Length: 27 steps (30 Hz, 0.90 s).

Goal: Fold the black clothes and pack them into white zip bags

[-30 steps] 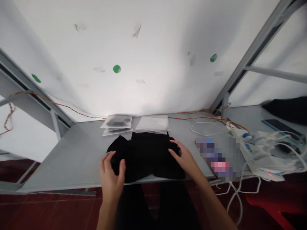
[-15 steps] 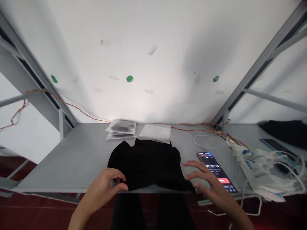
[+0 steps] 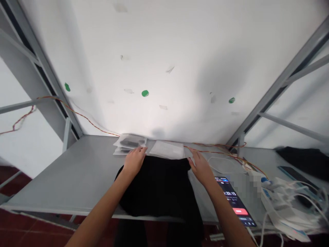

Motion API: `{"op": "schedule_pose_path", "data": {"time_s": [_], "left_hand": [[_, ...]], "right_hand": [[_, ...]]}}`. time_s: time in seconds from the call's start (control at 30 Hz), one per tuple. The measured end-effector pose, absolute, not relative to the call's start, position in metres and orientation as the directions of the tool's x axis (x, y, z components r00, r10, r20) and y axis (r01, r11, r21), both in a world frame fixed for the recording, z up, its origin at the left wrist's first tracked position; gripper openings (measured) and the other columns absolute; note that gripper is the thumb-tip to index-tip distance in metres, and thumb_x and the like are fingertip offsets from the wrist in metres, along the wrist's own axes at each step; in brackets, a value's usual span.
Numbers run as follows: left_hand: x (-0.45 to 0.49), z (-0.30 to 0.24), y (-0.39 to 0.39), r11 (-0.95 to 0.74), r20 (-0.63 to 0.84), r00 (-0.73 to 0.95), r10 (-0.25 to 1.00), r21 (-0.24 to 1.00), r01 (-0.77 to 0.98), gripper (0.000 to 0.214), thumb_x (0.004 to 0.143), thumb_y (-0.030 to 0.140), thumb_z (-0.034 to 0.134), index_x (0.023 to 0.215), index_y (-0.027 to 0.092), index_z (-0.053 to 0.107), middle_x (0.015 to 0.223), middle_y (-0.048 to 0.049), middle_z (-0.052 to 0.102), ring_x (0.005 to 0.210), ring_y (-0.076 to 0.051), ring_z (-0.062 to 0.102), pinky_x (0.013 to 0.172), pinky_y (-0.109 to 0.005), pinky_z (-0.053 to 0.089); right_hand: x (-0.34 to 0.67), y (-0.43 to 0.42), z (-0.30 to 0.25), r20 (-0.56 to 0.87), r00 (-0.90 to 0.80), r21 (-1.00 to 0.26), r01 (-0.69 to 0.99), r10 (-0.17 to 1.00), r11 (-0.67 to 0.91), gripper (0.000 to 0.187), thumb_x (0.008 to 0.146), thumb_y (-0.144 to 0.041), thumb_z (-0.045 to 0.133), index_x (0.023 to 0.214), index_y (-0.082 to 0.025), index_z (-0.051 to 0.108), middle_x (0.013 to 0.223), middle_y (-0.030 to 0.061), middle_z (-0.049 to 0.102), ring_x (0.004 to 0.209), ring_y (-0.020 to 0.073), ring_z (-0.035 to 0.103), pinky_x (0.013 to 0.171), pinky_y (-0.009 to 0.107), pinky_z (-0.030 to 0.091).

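A black cloth garment (image 3: 159,187) is spread over the front of the grey shelf, and its lower edge drapes past the shelf's front edge. Its far edge runs nearly straight between my two hands. My left hand (image 3: 135,160) is closed on the far left corner, fingers bent over the fabric. At the far right corner, my right hand (image 3: 200,166) holds the cloth by the thumb side, with its upper fingers stretched toward the wall. What kind of garment it is, I cannot tell.
White translucent packets (image 3: 130,142) and another white packet (image 3: 167,149) lie by the wall. To the right are a phone (image 3: 238,206) showing a timer, tangled white cables (image 3: 295,197) and a dark cloth (image 3: 304,159). Metal posts (image 3: 48,75) frame the grey shelf (image 3: 77,171).
Both hands have moved from the garment's near sides to its far corners. The bunched cloth is now flatter, with a straighter far edge. The camera view has shifted slightly.
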<state>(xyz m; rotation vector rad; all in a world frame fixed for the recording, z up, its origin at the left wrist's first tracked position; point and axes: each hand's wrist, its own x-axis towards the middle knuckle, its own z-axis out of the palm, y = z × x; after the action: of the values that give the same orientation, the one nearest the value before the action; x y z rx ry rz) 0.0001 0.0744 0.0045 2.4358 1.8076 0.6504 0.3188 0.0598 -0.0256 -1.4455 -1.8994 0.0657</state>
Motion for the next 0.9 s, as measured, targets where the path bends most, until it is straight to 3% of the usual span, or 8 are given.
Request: {"op": "schedule_pose_path", "data": {"time_s": [0.1, 0.3, 0.4, 0.5, 0.6, 0.67, 0.73, 0.9], "left_hand": [[0.01, -0.008, 0.049, -0.328, 0.325, 0.236, 0.916, 0.264, 0.907, 0.038, 0.103, 0.025, 0.045, 0.137, 0.023, 0.062, 0.133, -0.0135, 0.069, 0.122, -0.028, 0.066, 0.106, -0.044, 0.049], [-0.008, -0.06, 0.0, -0.353, 0.324, 0.281, 0.903, 0.191, 0.916, 0.052, 0.1, 0.037, 0.055, 0.151, 0.032, 0.05, 0.157, -0.0109, 0.051, 0.147, -0.036, 0.044, 0.118, -0.064, 0.036], [-0.019, -0.071, -0.007, -0.366, 0.294, 0.292, 0.91, 0.242, 0.899, 0.057, 0.102, 0.038, 0.052, 0.157, 0.034, 0.04, 0.162, -0.0091, 0.043, 0.152, -0.033, 0.037, 0.121, -0.063, 0.031], [-0.027, -0.061, 0.003, -0.382, 0.263, 0.297, 0.918, 0.384, 0.841, 0.052, 0.099, 0.034, 0.057, 0.15, 0.032, 0.051, 0.155, -0.0086, 0.053, 0.146, -0.032, 0.046, 0.12, -0.059, 0.036], [-0.05, -0.034, 0.038, -0.336, 0.259, 0.219, 0.941, 0.631, 0.699, 0.033, 0.099, 0.027, 0.053, 0.127, 0.027, 0.071, 0.126, -0.0052, 0.075, 0.117, -0.023, 0.07, 0.105, -0.04, 0.054], [-0.075, -0.015, 0.073, -0.196, 0.284, -0.024, 0.958, 0.72, 0.666, 0.027, 0.097, 0.026, 0.056, 0.117, 0.025, 0.075, 0.118, -0.0052, 0.077, 0.106, -0.022, 0.072, 0.097, -0.035, 0.056], [-0.103, -0.002, 0.11, -0.087, 0.282, -0.179, 0.943, 0.725, 0.683, 0.03, 0.095, 0.02, 0.054, 0.118, 0.017, 0.073, 0.119, -0.0118, 0.075, 0.108, -0.025, 0.071, 0.103, -0.04, 0.052], [-0.146, -0.001, 0.17, 0.074, 0.167, -0.313, 0.935, 0.771, 0.633, 0.025, 0.085, 0.024, 0.066, 0.103, 0.009, 0.077, 0.078, -0.0106, 0.076, 0.08, -0.027, 0.074, 0.085, -0.043, 0.057]], "right_hand": [[0.278, 0.053, -0.028, 0.563, -0.178, -0.414, 0.784, 0.807, 0.462, 0.048, 0.103, -0.033, 0.042, 0.149, -0.027, 0.053, 0.145, 0.0124, 0.061, 0.134, 0.0309, 0.058, 0.113, 0.056, 0.047], [0.226, 0.021, -0.079, 0.241, -0.439, -0.314, 0.809, 0.866, 0.497, 0.059, 0.101, -0.056, 0.051, 0.157, -0.045, 0.037, 0.168, 0.0052, 0.034, 0.155, 0.0359, 0.028, 0.119, 0.067, 0.033], [0.229, 0.02, -0.091, 0.199, -0.43, -0.291, 0.832, 0.881, 0.472, 0.062, 0.1, -0.059, 0.05, 0.158, -0.046, 0.034, 0.168, 0.006, 0.033, 0.155, 0.0356, 0.03, 0.118, 0.067, 0.032], [0.232, 0.031, -0.082, 0.196, -0.402, -0.307, 0.841, 0.894, 0.446, 0.055, 0.097, -0.058, 0.056, 0.151, -0.047, 0.047, 0.159, 0.0069, 0.049, 0.146, 0.0373, 0.045, 0.111, 0.067, 0.041], [0.218, 0.063, -0.058, 0.239, -0.355, -0.456, 0.781, 0.904, 0.427, 0.045, 0.097, -0.052, 0.055, 0.14, -0.038, 0.061, 0.135, 0.0105, 0.067, 0.125, 0.0343, 0.062, 0.103, 0.061, 0.049], [0.198, 0.095, -0.041, 0.244, -0.306, -0.654, 0.649, 0.92, 0.389, 0.042, 0.097, -0.047, 0.055, 0.133, -0.028, 0.064, 0.121, 0.0112, 0.069, 0.108, 0.0282, 0.067, 0.101, 0.053, 0.052], [0.172, 0.131, -0.03, 0.046, -0.224, -0.867, 0.474, 0.974, 0.15, 0.045, 0.092, -0.044, 0.061, 0.133, -0.026, 0.061, 0.111, 0.0083, 0.069, 0.089, 0.0232, 0.069, 0.088, 0.046, 0.058], [0.119, 0.2, -0.025, -0.123, -0.267, -0.94, 0.34, 0.956, -0.026, 0.045, 0.087, -0.038, 0.067, 0.127, -0.019, 0.062, 0.078, 0.0032, 0.066, 0.064, 0.0189, 0.065, 0.06, 0.034, 0.057]]}}
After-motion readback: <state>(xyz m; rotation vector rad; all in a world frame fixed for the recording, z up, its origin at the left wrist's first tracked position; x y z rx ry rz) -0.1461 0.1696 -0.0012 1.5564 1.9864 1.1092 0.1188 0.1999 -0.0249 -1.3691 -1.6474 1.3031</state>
